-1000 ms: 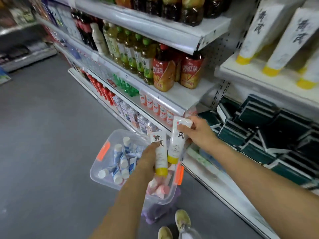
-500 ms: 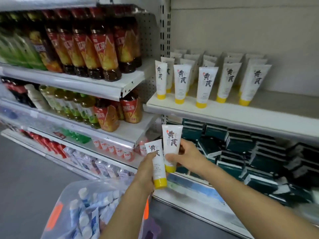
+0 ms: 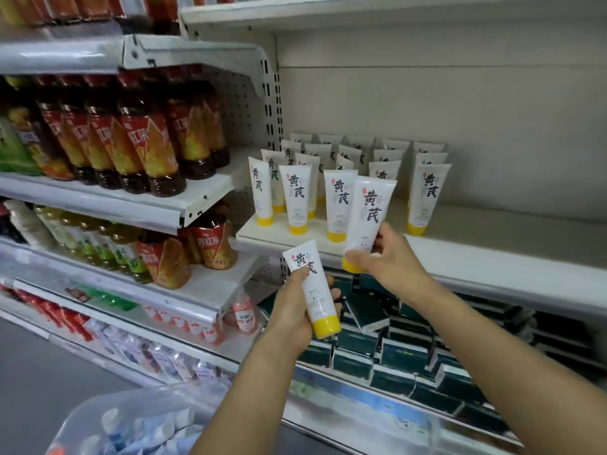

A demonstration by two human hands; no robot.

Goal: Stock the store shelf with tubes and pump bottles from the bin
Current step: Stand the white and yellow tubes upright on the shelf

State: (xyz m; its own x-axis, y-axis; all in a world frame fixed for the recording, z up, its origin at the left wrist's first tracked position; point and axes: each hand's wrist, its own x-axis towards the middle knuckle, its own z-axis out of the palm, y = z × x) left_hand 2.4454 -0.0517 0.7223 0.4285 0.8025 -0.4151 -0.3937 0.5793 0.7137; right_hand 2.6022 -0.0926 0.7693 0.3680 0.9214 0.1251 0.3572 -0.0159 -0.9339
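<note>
White tube (image 3: 367, 214) above right hand's (image 3: 387, 257) grip

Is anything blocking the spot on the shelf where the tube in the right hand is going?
Nothing visible. The right hand holds its tube at the shelf edge, before an open gap in the front row. The left hand holds another tube lower down.

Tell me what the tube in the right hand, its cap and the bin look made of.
Tube in the right hand: looks like soft matte plastic, white and opaque, with a flat crimped top end. Yellow cap: apparently harder, smooth plastic, mostly hidden by the right hand. Bin: clear, glossy plastic, since the tubes inside show through its wall; blur leaves more open.
</note>
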